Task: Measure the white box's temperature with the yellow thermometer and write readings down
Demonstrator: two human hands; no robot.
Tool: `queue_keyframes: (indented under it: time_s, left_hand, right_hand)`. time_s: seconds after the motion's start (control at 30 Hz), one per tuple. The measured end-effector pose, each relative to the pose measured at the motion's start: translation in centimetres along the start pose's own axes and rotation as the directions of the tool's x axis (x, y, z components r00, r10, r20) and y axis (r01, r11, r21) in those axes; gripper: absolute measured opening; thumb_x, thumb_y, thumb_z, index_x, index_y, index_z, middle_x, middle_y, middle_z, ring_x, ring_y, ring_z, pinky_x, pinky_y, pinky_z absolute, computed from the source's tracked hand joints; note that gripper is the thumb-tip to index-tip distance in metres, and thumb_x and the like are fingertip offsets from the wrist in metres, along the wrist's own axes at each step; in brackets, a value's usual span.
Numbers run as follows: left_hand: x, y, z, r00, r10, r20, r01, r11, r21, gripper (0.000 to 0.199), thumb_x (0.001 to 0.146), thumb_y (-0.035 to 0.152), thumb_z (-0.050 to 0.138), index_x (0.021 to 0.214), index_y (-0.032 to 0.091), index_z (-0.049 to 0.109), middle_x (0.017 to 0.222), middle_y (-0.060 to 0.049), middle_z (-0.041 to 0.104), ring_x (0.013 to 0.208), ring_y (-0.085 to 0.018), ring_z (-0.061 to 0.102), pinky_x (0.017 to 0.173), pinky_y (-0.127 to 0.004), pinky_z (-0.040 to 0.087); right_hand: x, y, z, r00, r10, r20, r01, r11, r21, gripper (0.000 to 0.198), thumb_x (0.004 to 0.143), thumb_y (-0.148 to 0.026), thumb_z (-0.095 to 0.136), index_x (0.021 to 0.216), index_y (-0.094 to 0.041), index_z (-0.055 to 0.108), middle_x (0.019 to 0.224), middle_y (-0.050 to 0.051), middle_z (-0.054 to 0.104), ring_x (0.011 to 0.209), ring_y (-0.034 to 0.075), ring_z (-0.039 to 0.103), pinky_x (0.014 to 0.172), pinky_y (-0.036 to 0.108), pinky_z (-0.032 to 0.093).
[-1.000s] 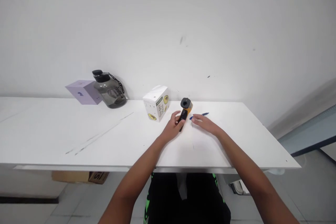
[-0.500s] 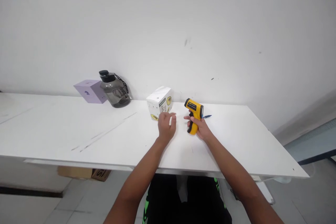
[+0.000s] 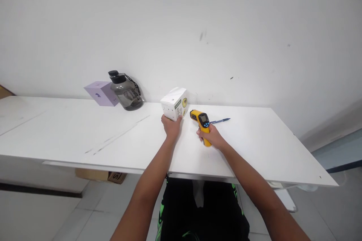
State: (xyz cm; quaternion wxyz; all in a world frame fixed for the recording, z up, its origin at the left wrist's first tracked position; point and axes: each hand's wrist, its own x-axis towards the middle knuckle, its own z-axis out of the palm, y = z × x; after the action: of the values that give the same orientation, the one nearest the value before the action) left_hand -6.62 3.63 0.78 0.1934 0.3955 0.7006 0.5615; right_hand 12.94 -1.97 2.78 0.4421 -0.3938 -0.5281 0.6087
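Wall (image 3: 249,37): pale, marked with a few dark scuffs, beyond both hands.
White table (image 3: 127,139): long, stretching far out to the left of the left hand, with a shorter end past the right.
Smoky bottle (image 3: 127,94): black-capped, by the wall, left of the left hand and farther off.
Purple box (image 3: 103,94): farther left again, partly behind the bottle from where I stand.
White carton (image 3: 171,109): directly beyond the left hand, avocado pictures on the side turned rightward; whether it rests on the table I cannot tell.
Left hand (image 3: 171,127): thumb and fingers pinching the carton's near, lower part.
Right hand (image 3: 212,136): curled firmly round the handle of the gun.
Yellow thermometer gun (image 3: 204,122): handle rising from the right fist, barrel's long axis pointing left and slightly away, toward the carton; a gap separates them, and the left hand is nearer the carton.
Blue pen (image 3: 222,121): just beyond the right hand, slanting off rightward.
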Motion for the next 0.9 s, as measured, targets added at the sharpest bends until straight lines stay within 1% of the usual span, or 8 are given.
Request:
queue_keyframes:
  time_s: [0.1,0.17,0.27,0.37,0.47,0.53,0.73,0.9]
  left_hand:
    - [-0.6,0.5,-0.1,0.996,0.008,0.092,0.002,0.994,-0.105,0.074,0.058,0.045,0.081,0.116,0.022,0.043,0.118,-0.011,0.058,0.104,-0.026,0.060,0.088,-0.043,0.049]
    - [-1.1,1.0,0.1,0.982,0.050,0.180,-0.008,0.973,-0.231,0.071,0.057,0.044,0.083,0.114,0.022,0.047,0.115,-0.010,0.061,0.100,-0.025,0.062,0.085,-0.040,0.051]
    - [-2.0,2.1,0.4,0.942,0.144,0.303,0.004,0.898,-0.439,0.058,0.063,0.041,0.080,0.110,0.020,0.052,0.113,-0.011,0.064,0.097,-0.022,0.065,0.083,-0.037,0.053]
    - [-2.7,2.6,0.4,0.914,0.230,0.336,-0.022,0.852,-0.523,0.050,0.069,0.044,0.075,0.106,0.017,0.055,0.109,-0.011,0.066,0.098,-0.023,0.065,0.085,-0.037,0.053]
    - [-2.6,2.4,0.2,0.898,0.306,0.317,-0.093,0.835,-0.542,0.053,0.069,0.045,0.075,0.109,0.018,0.055,0.111,-0.011,0.066,0.102,-0.024,0.064,0.088,-0.037,0.052]
    - [-2.4,2.2,0.1,0.888,0.331,0.320,-0.123,0.840,-0.528,0.056,0.069,0.046,0.074,0.113,0.018,0.054,0.113,-0.011,0.066,0.104,-0.023,0.063,0.089,-0.037,0.051]
    - [-2.3,2.0,-0.1,0.869,0.366,0.333,-0.201,0.876,-0.438,0.053,0.073,0.047,0.071,0.115,0.020,0.053,0.112,-0.009,0.065,0.102,-0.022,0.063,0.088,-0.036,0.051]
    - [-2.5,2.2,-0.3,0.876,0.363,0.319,-0.229,0.893,-0.387,0.051,0.075,0.046,0.069,0.117,0.021,0.053,0.112,-0.009,0.064,0.101,-0.022,0.063,0.085,-0.036,0.051]
  right_hand:
    - [-0.1,0.2,0.2,0.995,-0.026,-0.092,0.017,0.996,-0.092,0.038,0.065,-0.042,0.074,0.087,-0.020,0.052,0.074,-0.001,0.058,0.054,0.011,0.052,0.054,0.029,0.047]
    - [-0.3,0.2,0.3,0.990,-0.071,-0.122,0.052,0.987,-0.153,0.038,0.066,-0.044,0.073,0.087,-0.020,0.053,0.073,-0.002,0.057,0.054,0.011,0.052,0.054,0.029,0.047]
    - [-0.8,0.0,0.4,0.975,-0.164,-0.150,0.124,0.962,-0.245,0.037,0.067,-0.046,0.070,0.088,-0.020,0.055,0.072,-0.001,0.057,0.058,0.013,0.053,0.056,0.029,0.047]
    - [-1.1,-0.4,0.7,0.951,-0.249,-0.184,0.178,0.926,-0.331,0.034,0.069,-0.045,0.068,0.088,-0.020,0.056,0.073,0.000,0.058,0.063,0.014,0.053,0.060,0.029,0.047]
    - [-1.4,-0.9,0.9,0.936,-0.294,-0.196,0.202,0.900,-0.386,0.032,0.070,-0.044,0.066,0.086,-0.019,0.057,0.072,0.000,0.058,0.064,0.015,0.052,0.061,0.029,0.045]
    - [-1.5,-1.1,1.0,0.929,-0.309,-0.201,0.206,0.888,-0.411,0.031,0.070,-0.044,0.066,0.085,-0.018,0.057,0.071,0.000,0.058,0.063,0.015,0.051,0.061,0.029,0.045]
    - [-1.5,-1.1,0.8,0.929,-0.303,-0.213,0.191,0.884,-0.426,0.030,0.070,-0.046,0.065,0.083,-0.020,0.057,0.068,0.000,0.057,0.061,0.015,0.050,0.060,0.030,0.044]
    - [-1.4,-0.8,0.7,0.928,-0.303,-0.218,0.188,0.884,-0.428,0.030,0.069,-0.045,0.065,0.082,-0.020,0.056,0.068,0.000,0.056,0.062,0.016,0.050,0.061,0.030,0.044]
